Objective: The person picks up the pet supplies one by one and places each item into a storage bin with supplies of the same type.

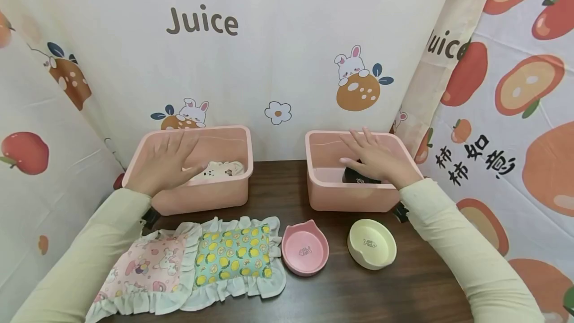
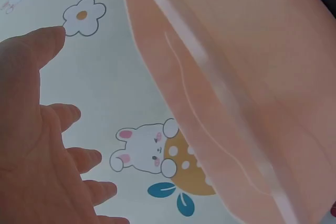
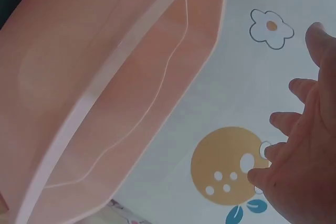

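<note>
Both hands spread over two pink bins; likely faults are snagged ruffles, shoved bins and a slipped bowl.
The left hand (image 1: 163, 164) and right hand (image 1: 377, 156) hold nothing, fingers splayed, above the left bin (image 1: 211, 197) and right bin (image 1: 352, 201), a patterned white item (image 1: 219, 169) in the former, a black item (image 1: 357, 177) in the latter. On the surface (image 1: 341, 295) nearer the person, the pink cushion (image 1: 150, 265) meets the lemon-print cushion (image 1: 233, 254), so pulling one may drag the other. Its ruffle lies against or just beside the pink bowl (image 1: 305, 250), which a tug could push aside. The yellow bowl (image 1: 372, 244), probably smooth, may slip from a loose grip; a low wrist could strike a bin's rim and shift it.
</note>
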Demonstrator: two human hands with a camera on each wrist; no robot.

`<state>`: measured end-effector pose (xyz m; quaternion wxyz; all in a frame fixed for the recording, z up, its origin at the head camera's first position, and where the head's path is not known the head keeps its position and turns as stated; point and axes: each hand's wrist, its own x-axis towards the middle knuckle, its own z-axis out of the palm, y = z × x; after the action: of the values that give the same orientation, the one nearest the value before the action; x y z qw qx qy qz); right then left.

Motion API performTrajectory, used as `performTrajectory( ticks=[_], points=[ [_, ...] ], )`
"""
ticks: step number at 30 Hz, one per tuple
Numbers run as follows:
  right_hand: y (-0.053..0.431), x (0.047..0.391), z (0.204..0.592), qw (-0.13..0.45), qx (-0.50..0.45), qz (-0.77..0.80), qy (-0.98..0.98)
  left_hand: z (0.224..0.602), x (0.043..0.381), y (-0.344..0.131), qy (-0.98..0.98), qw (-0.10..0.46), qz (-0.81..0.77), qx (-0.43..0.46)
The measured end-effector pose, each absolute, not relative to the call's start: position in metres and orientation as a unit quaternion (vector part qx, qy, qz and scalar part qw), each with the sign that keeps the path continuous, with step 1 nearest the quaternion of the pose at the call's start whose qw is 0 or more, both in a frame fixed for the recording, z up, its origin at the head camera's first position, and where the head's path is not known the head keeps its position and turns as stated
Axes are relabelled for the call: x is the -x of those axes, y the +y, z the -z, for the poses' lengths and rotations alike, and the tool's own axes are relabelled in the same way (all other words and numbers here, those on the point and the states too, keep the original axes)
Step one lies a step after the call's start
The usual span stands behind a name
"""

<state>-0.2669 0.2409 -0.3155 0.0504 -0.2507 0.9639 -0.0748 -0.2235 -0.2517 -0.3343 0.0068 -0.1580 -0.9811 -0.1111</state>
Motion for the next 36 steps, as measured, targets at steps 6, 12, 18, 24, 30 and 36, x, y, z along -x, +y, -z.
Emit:
performTrajectory(
  ticks=[6,12,18,24,30,36],
  points=[
    [0.214,0.271,0.322,0.055,0.283,0.053,0.956,0.343,0.214,-0.258,-0.977,0.024,0.118,0.174],
    [0.168,0.278,0.334,0.075,0.310,0.043,0.947,0.354,0.197,-0.265,-0.980,0.000,0.139,0.144],
    [0.120,0.290,0.349,0.061,0.343,0.047,0.936,0.371,0.178,-0.275,-0.983,0.001,0.144,0.117],
    [0.078,0.298,0.368,0.051,0.385,0.076,0.918,0.384,0.154,-0.284,-0.987,0.016,0.138,0.081],
    [0.045,0.305,0.391,0.033,0.401,0.101,0.910,0.397,0.133,-0.294,-0.988,0.038,0.137,0.053],
    [0.025,0.310,0.412,0.033,0.397,0.101,0.912,0.411,0.116,-0.304,-0.988,0.045,0.145,0.031]
  ],
)
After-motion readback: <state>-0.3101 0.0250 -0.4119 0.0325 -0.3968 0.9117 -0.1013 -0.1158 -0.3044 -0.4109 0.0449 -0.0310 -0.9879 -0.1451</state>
